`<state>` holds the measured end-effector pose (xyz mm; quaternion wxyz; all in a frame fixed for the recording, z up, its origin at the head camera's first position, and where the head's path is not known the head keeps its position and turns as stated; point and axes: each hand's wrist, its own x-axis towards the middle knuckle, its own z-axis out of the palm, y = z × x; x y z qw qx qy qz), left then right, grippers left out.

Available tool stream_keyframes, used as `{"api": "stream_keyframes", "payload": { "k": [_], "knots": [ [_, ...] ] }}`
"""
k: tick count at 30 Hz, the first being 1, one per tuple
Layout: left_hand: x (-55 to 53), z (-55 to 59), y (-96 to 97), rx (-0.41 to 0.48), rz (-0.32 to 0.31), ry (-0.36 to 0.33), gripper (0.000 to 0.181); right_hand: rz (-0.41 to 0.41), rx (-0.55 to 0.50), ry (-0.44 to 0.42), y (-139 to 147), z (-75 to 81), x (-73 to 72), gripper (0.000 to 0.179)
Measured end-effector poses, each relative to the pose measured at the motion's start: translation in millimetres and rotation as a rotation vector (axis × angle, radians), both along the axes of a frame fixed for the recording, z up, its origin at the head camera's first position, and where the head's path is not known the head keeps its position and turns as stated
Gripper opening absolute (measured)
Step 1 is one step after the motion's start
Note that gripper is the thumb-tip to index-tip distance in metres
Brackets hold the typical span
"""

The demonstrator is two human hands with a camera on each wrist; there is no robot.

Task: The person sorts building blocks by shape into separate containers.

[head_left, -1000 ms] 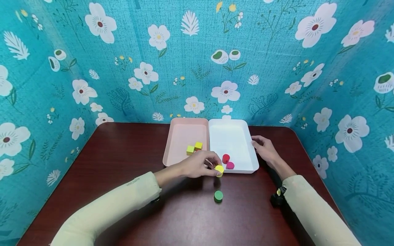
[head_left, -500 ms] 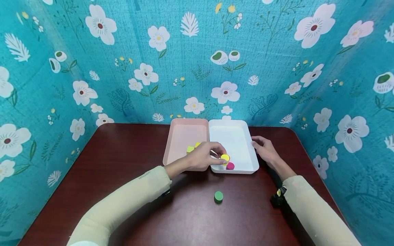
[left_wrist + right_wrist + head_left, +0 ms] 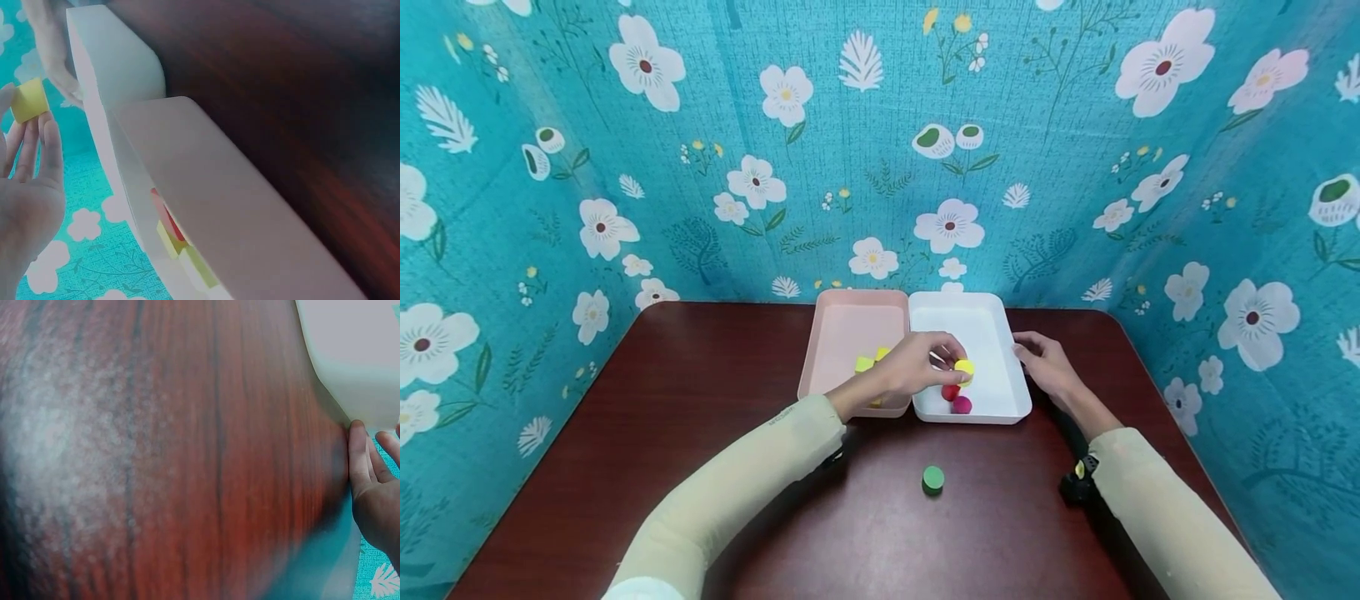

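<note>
My left hand (image 3: 917, 364) pinches a short yellow cylinder (image 3: 965, 371) between thumb and fingers above the white tray (image 3: 973, 321). In the left wrist view the yellow cylinder (image 3: 29, 101) shows side-on at the fingertips. Below it in the tray lie a red cylinder (image 3: 951, 393), partly covered by the hand, and a magenta cylinder (image 3: 961, 406). My right hand (image 3: 1047, 365) rests its fingers against the tray's right side. In the right wrist view those fingers (image 3: 358, 450) are extended along the tray's outer wall.
A pink tray (image 3: 857, 321) stands against the white one on its left. Inside are yellow blocks (image 3: 864, 364) and a red piece (image 3: 167, 215), partly hidden by my left arm. A green cylinder (image 3: 933, 480) stands on the dark wooden table (image 3: 722, 358) in front. Floral cloth surrounds the table.
My left hand has carried the yellow cylinder from the white tray's front edge up and right, over the tray's inside. The right hand has stayed at the tray's side.
</note>
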<state>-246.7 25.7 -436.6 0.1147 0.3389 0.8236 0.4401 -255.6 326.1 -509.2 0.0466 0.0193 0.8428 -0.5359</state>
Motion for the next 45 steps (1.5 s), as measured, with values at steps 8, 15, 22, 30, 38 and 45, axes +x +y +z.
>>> {"api": "stream_keyframes", "payload": {
  "k": [8,15,22,30,38,45],
  "knots": [
    [-7.1,5.4,16.6,0.016,0.001,0.015,0.023,-0.015,0.018,-0.002,0,-0.7,-1.4,0.047],
    [-10.1,-2.5,24.2,0.008,0.005,0.0,0.023,-0.015,0.024,-0.017,0,-2.2,-1.1,0.048],
    [-9.9,-12.3,28.6,-0.013,0.028,-0.014,0.022,-0.022,0.017,-0.022,0,0.8,-0.2,0.048],
    [-8.4,-23.6,29.8,-0.03,0.014,-0.025,0.021,-0.017,-0.005,-0.02,-2,-0.2,-1.3,0.046],
    [-10.3,-33.1,33.8,-0.057,0.003,-0.01,0.021,-0.01,-0.003,-0.013,-1,-1.5,-1.4,0.048],
    [-9.2,-39.6,36.0,-0.059,0.014,-0.026,0.02,-0.006,0.034,-0.011,1,-2.3,-0.3,0.048]
  ]
}}
